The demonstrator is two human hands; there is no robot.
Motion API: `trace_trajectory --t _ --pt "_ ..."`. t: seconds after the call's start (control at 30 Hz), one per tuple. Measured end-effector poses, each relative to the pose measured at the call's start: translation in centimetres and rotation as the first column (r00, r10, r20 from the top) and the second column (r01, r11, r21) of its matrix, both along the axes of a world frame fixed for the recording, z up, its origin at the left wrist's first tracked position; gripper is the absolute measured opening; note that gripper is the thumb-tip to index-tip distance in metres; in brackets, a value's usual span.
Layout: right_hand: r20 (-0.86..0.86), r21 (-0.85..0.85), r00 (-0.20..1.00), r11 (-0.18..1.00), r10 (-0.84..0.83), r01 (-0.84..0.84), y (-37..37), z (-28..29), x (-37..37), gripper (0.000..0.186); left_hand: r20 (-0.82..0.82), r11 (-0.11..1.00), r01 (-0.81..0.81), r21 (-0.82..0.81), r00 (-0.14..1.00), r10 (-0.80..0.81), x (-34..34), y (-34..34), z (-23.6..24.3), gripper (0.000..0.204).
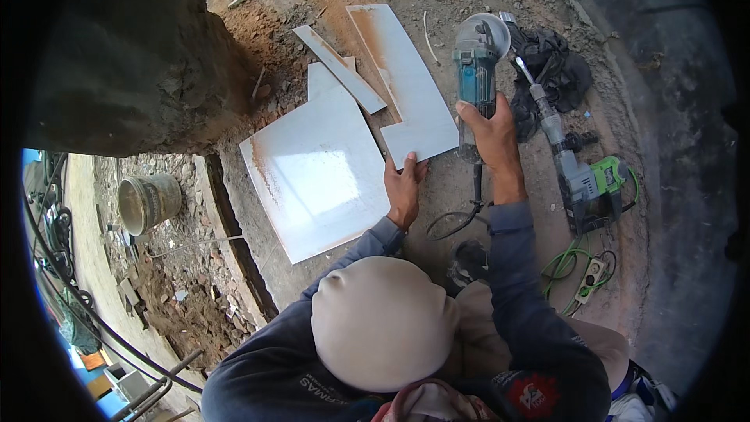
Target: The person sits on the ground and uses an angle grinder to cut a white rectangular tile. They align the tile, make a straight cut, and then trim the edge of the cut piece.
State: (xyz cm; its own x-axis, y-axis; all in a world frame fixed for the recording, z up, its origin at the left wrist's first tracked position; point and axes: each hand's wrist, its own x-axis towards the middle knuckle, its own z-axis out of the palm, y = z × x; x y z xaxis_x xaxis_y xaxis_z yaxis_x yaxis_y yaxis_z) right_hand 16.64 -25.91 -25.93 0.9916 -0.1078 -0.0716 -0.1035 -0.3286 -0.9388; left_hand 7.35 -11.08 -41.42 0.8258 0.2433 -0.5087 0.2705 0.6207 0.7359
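Note:
My right hand [494, 134] is wrapped around the body of a teal and grey angle grinder [475, 78], its disc and guard at the far end. The grinder's cord hangs down toward me. With my left hand [404, 191] I grip the near edge of an L-shaped white tile [418, 98], which has a reddish-brown stain along its upper left side. Just left of that hand lies a large white tile [316, 172], glossy and stained at one edge. A narrow tile strip [340, 70] rests across a smaller tile piece [319, 80] beyond it.
On the right lies a green and grey power drill [586, 180] with a long bit, next to a dark crumpled cloth [555, 70]. A power strip [591, 280] with green cable sits nearer. A dirty bucket [148, 202] stands left, below a thick column [141, 55].

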Motion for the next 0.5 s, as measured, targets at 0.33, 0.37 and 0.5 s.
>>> trace_trajectory --t 0.33,0.37,0.5 --pt "0.042 -0.086 0.916 0.914 0.4 -0.396 -5.1 8.9 4.7 0.07 0.097 0.792 0.043 0.609 0.987 -0.128 0.9 5.2 5.8 0.023" --pt "0.045 -0.08 0.911 0.91 0.411 -0.406 -5.0 9.4 4.9 0.07 0.093 0.736 0.055 0.675 0.983 -0.159 0.9 6.2 6.5 0.023" --pt "0.005 -0.002 0.861 0.861 0.508 -0.508 -4.2 11.5 5.8 0.066 0.091 0.671 0.062 0.739 0.978 -0.19 1.2 8.3 9.9 0.027"
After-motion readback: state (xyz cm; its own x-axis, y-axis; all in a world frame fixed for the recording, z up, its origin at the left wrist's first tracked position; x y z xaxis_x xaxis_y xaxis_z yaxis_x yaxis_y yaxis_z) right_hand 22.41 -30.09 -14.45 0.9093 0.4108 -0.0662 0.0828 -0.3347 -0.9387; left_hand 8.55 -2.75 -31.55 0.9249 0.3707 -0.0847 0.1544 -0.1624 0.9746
